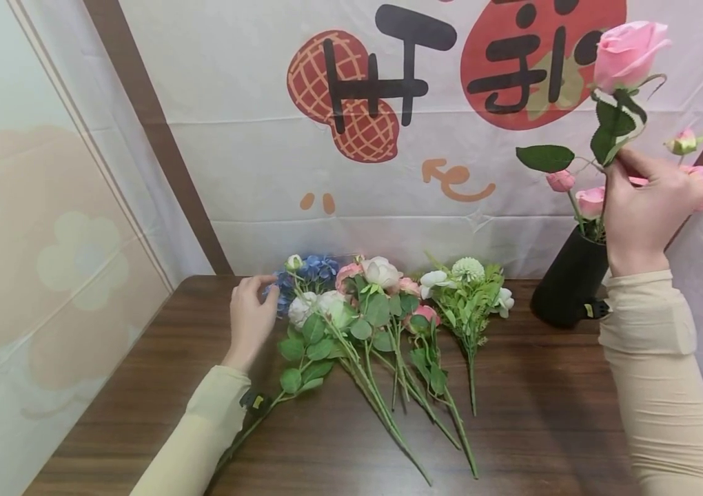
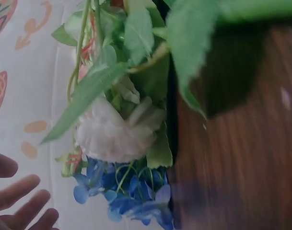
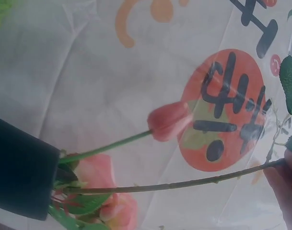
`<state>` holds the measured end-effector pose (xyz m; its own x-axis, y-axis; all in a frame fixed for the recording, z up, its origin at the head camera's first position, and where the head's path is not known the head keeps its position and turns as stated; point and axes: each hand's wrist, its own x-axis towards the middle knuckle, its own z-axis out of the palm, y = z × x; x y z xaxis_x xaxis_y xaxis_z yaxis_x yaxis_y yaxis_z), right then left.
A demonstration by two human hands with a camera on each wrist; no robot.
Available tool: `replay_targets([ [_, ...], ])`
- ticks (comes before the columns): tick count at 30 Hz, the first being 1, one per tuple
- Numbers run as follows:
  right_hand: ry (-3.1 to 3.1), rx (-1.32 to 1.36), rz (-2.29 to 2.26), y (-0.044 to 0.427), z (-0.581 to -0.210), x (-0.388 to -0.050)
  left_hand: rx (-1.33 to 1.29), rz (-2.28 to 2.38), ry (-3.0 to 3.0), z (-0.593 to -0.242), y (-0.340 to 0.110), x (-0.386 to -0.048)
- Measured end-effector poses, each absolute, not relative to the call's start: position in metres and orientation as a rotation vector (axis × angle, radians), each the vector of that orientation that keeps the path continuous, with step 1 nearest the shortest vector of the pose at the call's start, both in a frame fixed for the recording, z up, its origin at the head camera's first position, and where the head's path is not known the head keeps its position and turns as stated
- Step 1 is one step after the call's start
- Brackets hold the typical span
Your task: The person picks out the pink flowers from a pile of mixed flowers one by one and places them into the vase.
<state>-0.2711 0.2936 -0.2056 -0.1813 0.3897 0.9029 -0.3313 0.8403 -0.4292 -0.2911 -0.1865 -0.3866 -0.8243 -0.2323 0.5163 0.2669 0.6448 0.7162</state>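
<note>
My right hand [image 1: 655,200] pinches the stem of a pink rose [image 1: 629,56] high above a black vase [image 1: 568,275]. In the right wrist view the rose's stem [image 3: 198,184] runs down to the mouth of the vase, where its end is hidden among other flowers. A pink tulip [image 3: 169,120] and several pink blooms stand in the vase. On the left, my left hand [image 1: 252,320] is held beside blue hydrangeas [image 1: 320,267], its fingers spread and loosely bent. In the left wrist view those fingers [image 2: 21,191] hold nothing and stay apart from the blue petals.
Across the table [image 1: 513,441] lie several white and pink flowers with long stems [image 1: 382,406] pointing towards me. A green bunch with a white pompom bloom [image 1: 468,270] lies between them and the vase. A printed cloth [image 1: 233,172] hangs behind the table.
</note>
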Motion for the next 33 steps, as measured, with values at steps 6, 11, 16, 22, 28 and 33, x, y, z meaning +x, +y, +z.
replay_targets([
  [6, -1.612, -0.092, 0.582, 0.299, -0.201, -0.273, -0.051, -1.06, -2.36, -0.389, -0.194, -0.288],
  [11, -1.611, -0.08, 0.57, 0.306, -0.207, -0.277, -0.074, -1.035, -2.42, -0.391, -0.2, -0.283],
  [16, -1.632, -0.142, 0.594, 0.313, -0.215, -0.282, -0.071, -1.003, -2.453, -0.39, -0.206, -0.278],
  [22, -1.665, -0.22, 0.638, 0.322, -0.221, -0.291, -0.076, -0.984, -2.442, -0.39, -0.214, -0.274],
  [28, -1.736, -0.229, 0.693, 0.327, -0.231, -0.293, -0.082, -0.973, -2.44, -0.393, -0.221, -0.271],
  [33, -1.783, -0.224, 0.676, 0.329, -0.239, -0.293, -0.076, -0.962, -2.43, -0.392, -0.225, -0.269],
])
